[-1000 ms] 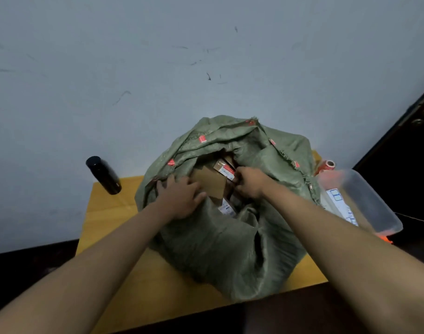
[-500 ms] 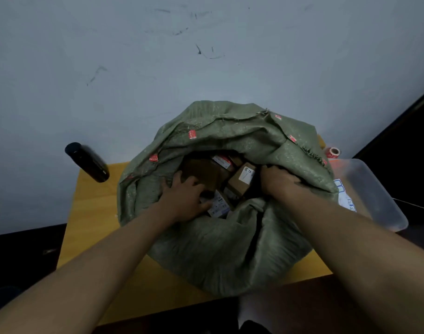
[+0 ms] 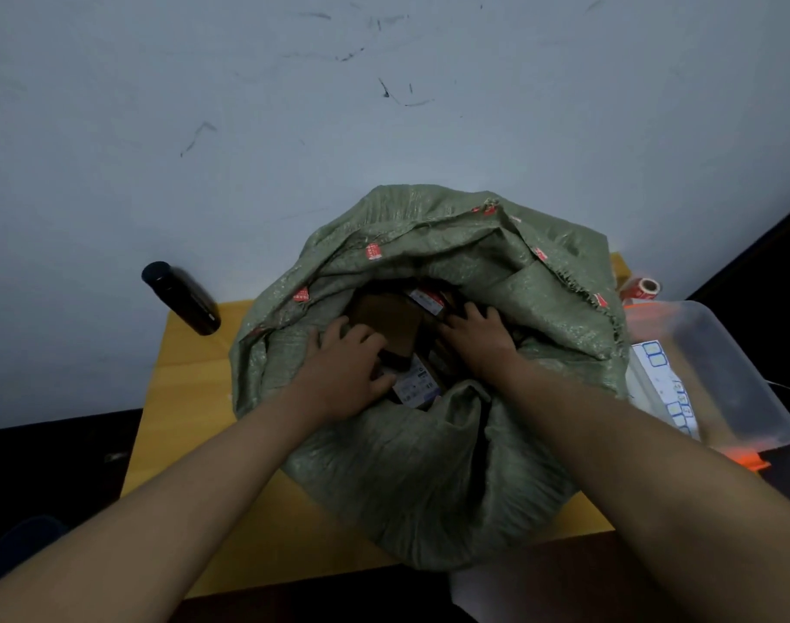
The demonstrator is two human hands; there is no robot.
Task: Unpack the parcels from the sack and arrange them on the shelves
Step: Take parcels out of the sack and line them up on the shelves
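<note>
Sack: a green woven sack [image 3: 429, 465] stood on a yellow wooden table [image 3: 182, 397] against a scuffed pale wall [image 3: 294, 128], its mouth rolled open, with small red tags along the rim.
Parcels: several lay inside the open mouth; a plain brown cardboard box [image 3: 391, 323] sat uppermost, a labelled parcel [image 3: 418, 386] lay just below it toward the near edge, and another parcel with a red-and-white label [image 3: 427, 301] showed behind.
Left hand: the left hand [image 3: 346, 370] reached into the sack's mouth, fingers curled over the near left corner of the brown box and touching it; whether they truly gripped it could not be told.
Right hand: the right hand [image 3: 478, 335] lay palm down inside the mouth, just right of the brown box, fingers spread among the parcels; what they held, if anything, was hidden.
Bottle: a dark bottle [image 3: 182, 299] stood at the table's far left corner.
Bin: a clear plastic bin [image 3: 735, 379] sat just right of the sack, printed sheets inside.
Tape: a red roll [image 3: 642, 290] lay behind the bin.
</note>
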